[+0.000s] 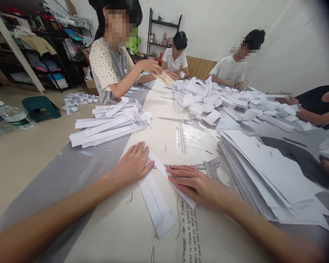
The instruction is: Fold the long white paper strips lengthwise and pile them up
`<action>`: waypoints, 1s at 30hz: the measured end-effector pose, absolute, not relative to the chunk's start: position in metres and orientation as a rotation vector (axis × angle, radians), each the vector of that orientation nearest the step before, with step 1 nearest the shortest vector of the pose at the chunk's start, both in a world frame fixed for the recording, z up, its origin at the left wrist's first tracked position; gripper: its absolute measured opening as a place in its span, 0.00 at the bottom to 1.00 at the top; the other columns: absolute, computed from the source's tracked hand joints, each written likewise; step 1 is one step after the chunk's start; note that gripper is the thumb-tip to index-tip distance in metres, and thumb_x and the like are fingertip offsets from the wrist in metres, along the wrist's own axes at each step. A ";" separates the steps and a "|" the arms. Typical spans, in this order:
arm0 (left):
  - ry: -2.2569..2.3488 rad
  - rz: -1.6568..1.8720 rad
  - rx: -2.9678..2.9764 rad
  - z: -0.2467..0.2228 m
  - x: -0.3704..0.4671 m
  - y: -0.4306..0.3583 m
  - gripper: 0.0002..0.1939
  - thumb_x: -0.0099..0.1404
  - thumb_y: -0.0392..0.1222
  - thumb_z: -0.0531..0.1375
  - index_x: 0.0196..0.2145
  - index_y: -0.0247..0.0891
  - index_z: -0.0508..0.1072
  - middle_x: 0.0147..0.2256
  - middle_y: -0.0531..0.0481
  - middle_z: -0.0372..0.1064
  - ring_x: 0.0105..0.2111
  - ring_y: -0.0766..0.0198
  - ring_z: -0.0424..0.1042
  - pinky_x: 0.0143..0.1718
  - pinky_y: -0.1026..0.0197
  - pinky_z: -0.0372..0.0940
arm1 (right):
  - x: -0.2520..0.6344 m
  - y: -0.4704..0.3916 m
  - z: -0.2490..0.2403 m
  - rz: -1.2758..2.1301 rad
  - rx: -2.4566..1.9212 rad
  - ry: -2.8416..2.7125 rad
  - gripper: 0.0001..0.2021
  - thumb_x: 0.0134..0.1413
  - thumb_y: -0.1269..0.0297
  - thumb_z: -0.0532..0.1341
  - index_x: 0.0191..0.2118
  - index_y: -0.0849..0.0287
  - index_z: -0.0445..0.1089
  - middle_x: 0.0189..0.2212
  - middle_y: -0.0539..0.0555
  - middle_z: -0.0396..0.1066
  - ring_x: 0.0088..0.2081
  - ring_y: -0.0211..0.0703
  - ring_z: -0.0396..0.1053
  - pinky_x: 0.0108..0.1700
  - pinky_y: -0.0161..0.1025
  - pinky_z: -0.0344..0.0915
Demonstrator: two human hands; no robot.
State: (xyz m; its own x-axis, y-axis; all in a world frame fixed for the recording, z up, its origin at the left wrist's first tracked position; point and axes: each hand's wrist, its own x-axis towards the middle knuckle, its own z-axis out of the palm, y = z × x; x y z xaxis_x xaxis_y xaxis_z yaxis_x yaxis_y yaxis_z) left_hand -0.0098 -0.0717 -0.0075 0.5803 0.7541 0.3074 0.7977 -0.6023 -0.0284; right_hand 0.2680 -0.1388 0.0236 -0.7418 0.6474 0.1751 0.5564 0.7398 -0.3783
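Observation:
My left hand (135,161) lies flat, palm down, across the upper end of a white folded paper strip (157,206). That strip slants toward me and has a long line down its middle. Under the fingers of my right hand (190,180) is a second, narrower white paper strip (159,164), running from beside my left thumb down to the right. The right fingers are stretched out and press on it. Both strips rest on a printed tablecloth (112,219) with Eiffel Tower drawings and lettering. My palms hide parts of both strips.
Flat white sheets (271,171) are stacked at the right. Long folded strips (109,124) lie at the left edge, and a heap of folded papers (208,95) covers the far table. Several people sit around it. A green stool (41,107) and a water bottle (12,113) are on the floor.

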 end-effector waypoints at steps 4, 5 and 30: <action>-1.273 -0.397 -2.652 -0.009 -0.011 -0.069 0.28 0.76 0.51 0.48 0.59 0.23 0.67 0.61 0.25 0.64 0.64 0.39 0.62 0.64 0.41 0.58 | 0.262 -0.165 0.014 0.386 -1.156 -2.464 0.11 0.66 0.63 0.63 0.51 0.55 0.76 0.60 0.57 0.71 0.59 0.56 0.69 0.58 0.59 0.71; -1.268 -0.408 -2.651 -0.009 -0.011 -0.068 0.28 0.76 0.51 0.48 0.59 0.23 0.67 0.61 0.25 0.64 0.64 0.39 0.62 0.64 0.40 0.58 | 0.259 -0.169 0.011 0.377 -1.197 -2.418 0.10 0.66 0.64 0.62 0.50 0.54 0.76 0.59 0.57 0.72 0.56 0.56 0.71 0.57 0.60 0.72; -0.610 -0.469 -3.003 0.010 -0.005 -0.092 0.20 0.78 0.37 0.49 0.62 0.35 0.68 0.58 0.35 0.69 0.62 0.46 0.67 0.63 0.43 0.63 | 0.270 -0.186 -0.001 0.529 -1.383 -2.065 0.12 0.67 0.64 0.59 0.49 0.49 0.79 0.52 0.57 0.75 0.47 0.50 0.75 0.37 0.45 0.77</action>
